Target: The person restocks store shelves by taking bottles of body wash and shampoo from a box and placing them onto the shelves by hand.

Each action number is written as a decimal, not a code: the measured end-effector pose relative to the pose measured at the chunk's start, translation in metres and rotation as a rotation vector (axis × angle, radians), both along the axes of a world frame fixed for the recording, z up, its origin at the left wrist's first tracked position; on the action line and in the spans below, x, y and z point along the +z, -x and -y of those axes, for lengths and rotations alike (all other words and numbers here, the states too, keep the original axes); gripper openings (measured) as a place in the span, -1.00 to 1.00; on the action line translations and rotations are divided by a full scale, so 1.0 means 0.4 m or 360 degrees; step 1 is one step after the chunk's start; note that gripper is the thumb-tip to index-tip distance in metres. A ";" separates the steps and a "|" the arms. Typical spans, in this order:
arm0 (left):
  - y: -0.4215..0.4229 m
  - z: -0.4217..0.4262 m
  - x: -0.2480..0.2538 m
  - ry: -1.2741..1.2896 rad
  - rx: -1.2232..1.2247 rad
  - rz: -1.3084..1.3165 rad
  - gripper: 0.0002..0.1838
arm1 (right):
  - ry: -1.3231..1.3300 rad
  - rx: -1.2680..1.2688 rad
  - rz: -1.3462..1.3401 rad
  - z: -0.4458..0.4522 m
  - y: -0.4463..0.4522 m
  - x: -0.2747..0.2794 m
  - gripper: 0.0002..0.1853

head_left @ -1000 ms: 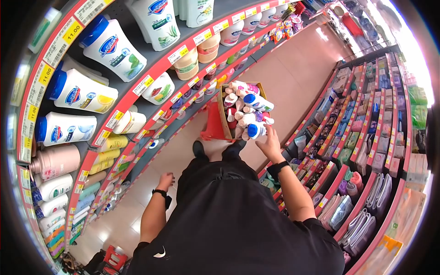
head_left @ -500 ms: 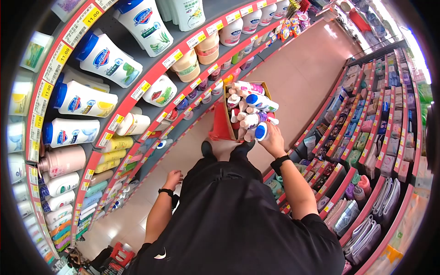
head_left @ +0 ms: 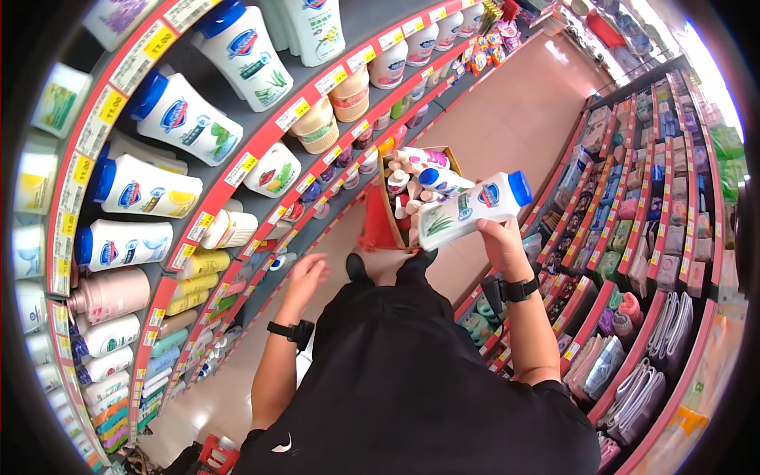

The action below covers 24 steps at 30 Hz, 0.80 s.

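A white body wash bottle point(head_left: 467, 212) with a blue cap and a green aloe picture is gripped in my right hand point(head_left: 505, 244). It is held nearly level, cap to the right, above the front of a cardboard box point(head_left: 453, 155). Inside the box lie several bottles, among them a white one with a blue cap point(head_left: 443, 181). My left hand point(head_left: 305, 277) hangs in the air beside the left shelves, holding nothing, with its fingers apart though somewhat blurred.
On the left, shelves with red price rails point(head_left: 237, 170) carry several rows of bottles. Right of the aisle, another shelf unit point(head_left: 633, 229) holds packets and folded towels point(head_left: 671, 324). A red stool or stand point(head_left: 378, 226) supports the box. A red basket point(head_left: 216, 455) is behind me.
My right hand has lifted the bottle out from the box and turned it so its label shows. My left hand has risen and moved forward.
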<state>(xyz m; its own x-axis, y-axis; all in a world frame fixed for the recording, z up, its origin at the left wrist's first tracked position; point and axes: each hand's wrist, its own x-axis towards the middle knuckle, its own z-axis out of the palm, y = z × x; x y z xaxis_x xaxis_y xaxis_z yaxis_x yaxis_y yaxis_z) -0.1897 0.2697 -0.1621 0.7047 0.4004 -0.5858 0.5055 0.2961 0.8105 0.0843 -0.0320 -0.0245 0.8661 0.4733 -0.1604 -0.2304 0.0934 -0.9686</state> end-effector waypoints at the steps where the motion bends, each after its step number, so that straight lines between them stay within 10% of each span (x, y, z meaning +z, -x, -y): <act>1: -0.044 0.001 0.071 0.0050 -0.0109 0.0145 -0.60 | -0.0213 0.0119 -0.0197 -0.022 0.005 0.005 -0.36; 7: -0.117 0.022 0.408 0.0792 -0.0479 0.0711 -0.49 | -0.0775 0.0595 -0.0744 -0.231 0.112 0.063 -0.15; 24: 0.109 0.023 0.479 0.0307 -0.0034 0.0775 -0.28 | -0.0259 0.1067 -0.0590 -0.464 0.284 0.113 -0.42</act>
